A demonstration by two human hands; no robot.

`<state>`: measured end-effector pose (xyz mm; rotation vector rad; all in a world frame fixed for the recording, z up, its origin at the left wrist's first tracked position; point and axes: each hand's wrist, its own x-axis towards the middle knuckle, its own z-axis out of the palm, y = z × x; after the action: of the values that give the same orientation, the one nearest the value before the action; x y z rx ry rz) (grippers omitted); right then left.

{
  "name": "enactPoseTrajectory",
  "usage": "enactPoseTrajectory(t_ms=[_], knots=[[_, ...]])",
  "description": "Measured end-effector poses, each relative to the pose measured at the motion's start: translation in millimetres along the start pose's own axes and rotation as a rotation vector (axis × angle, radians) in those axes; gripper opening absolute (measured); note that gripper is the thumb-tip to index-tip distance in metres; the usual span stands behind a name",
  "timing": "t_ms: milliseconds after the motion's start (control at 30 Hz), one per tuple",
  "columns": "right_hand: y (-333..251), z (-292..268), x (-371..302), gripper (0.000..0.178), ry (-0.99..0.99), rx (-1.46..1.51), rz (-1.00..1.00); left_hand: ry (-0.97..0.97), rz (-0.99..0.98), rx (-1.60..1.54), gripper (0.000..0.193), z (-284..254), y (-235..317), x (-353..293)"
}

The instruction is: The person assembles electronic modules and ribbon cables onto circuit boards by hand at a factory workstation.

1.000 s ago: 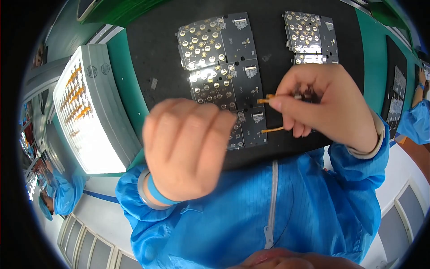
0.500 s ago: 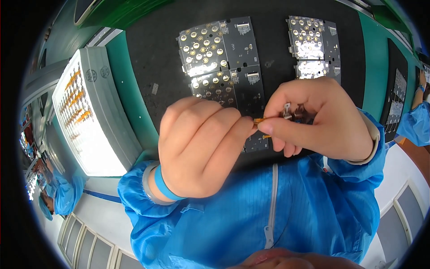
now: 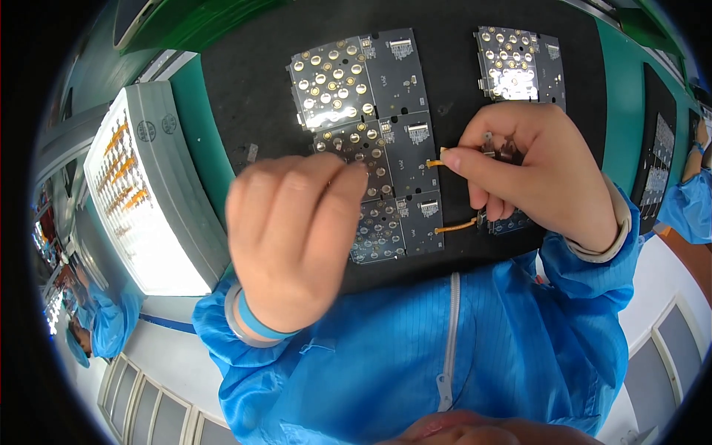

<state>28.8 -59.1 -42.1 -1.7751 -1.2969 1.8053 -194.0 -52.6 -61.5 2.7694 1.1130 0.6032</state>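
Observation:
My right hand (image 3: pixel 538 170) pinches a thin orange flex cable (image 3: pixel 433 163) between thumb and forefinger, its end pointing left over the circuit boards. Small metal parts (image 3: pixel 507 151) sit within the curl of the same hand. My left hand (image 3: pixel 285 230) is apart from it, fingers curled over the left edge of the boards; whether the fingertips hold something small, I cannot make out. Below both hands lies a column of dark circuit boards (image 3: pixel 400 78) with rows of round metal contacts. A second orange flex cable (image 3: pixel 456 227) reaches from the lowest board toward the right.
More circuit boards (image 3: pixel 510 65) lie to the right on the black mat (image 3: pixel 245 81), partly under my right hand. A white tray (image 3: pixel 159 215) with rows of orange flex cables stands at the left. A co-worker's blue sleeve (image 3: pixel 690 204) shows at the far right.
My left hand has drawn away from the right hand, to the left. My right hand has shifted slightly up and right, keeping the flex cable. The lower boards and second cable are now uncovered.

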Motion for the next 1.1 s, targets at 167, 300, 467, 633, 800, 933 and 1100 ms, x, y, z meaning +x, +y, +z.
enactPoseTrajectory(t_ms=[167, 300, 467, 633, 800, 933, 1100], knots=[[1, 2, 2, 0.012, 0.02, 0.014, 0.013, -0.025, 0.097, -0.122, 0.035, 11, 5, -3], [-1, 2, 2, 0.012, 0.007, 0.012, 0.055, -0.081, 0.105, -0.116, 0.037, 10, 8, -3], [-1, 2, 2, 0.013, 0.018, 0.001, 0.035, -0.079, 0.123, -0.055, 0.039, 15, 11, -4], [1, -1, -3, 0.012, 0.059, -0.055, -0.042, -0.179, 0.092, 0.074, 0.044, 12, 20, 0], [-3, -17, -24, 0.011, 0.196, -0.105, -0.093, -0.199, 0.077, -0.011, 0.042, 4, 16, 6], [-7, -21, -22, 0.012, 0.014, -0.084, -0.301, -0.036, 0.007, -0.345, 0.034, 5, 0, 14], [-21, -17, -9, 0.012, -0.189, 0.07, -0.367, 0.078, 0.054, -0.585, 0.027, -8, -2, 27]])
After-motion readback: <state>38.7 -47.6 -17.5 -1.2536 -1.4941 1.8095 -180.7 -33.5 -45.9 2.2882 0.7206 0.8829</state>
